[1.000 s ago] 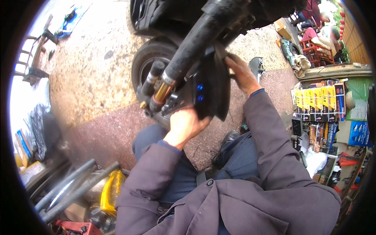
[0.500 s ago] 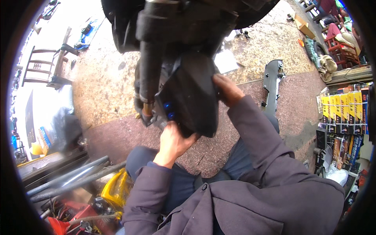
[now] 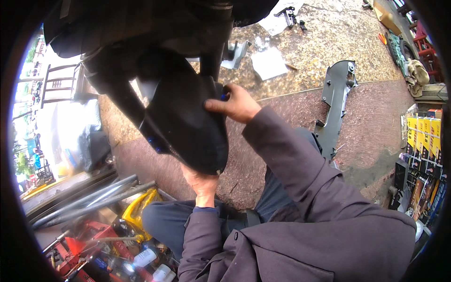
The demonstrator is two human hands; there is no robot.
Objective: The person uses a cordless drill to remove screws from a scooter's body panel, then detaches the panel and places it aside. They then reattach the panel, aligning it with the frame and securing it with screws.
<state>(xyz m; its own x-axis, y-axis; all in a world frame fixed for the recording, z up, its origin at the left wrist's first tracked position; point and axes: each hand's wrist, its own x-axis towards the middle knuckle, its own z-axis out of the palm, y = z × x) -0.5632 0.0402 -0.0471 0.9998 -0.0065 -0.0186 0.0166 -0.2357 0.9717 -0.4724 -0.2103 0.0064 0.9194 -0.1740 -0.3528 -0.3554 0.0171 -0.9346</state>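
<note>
A glossy black front mudguard point(image 3: 190, 120) sits between the dark fork legs of a two-wheeler, its rounded tip pointing toward me. The left fork leg point(image 3: 117, 96) runs down along its side. My left hand point(image 3: 201, 184) cups the tip from below, its fingers hidden beneath the plastic. Along the upper right edge, my right hand point(image 3: 237, 105) grips the mudguard, thumb on top, close to a small blue fastener point(image 3: 223, 97). More blue fasteners point(image 3: 150, 140) show on the left edge. The fingers under the right edge are partly hidden.
A long grey-black trim panel point(image 3: 334, 105) lies on the floor to the right. Beyond it are a white sheet point(image 3: 268, 64) and small black parts point(image 3: 289, 18). Metal tubes point(image 3: 89, 199), a yellow part point(image 3: 141, 214) and red tools crowd the lower left. Boxes point(image 3: 423, 136) are stacked at right.
The mudguard and fork now appear farther left as my view has shifted. My left hand has gone from the left edge to under the tip; my right hand grips beside a blue fastener.
</note>
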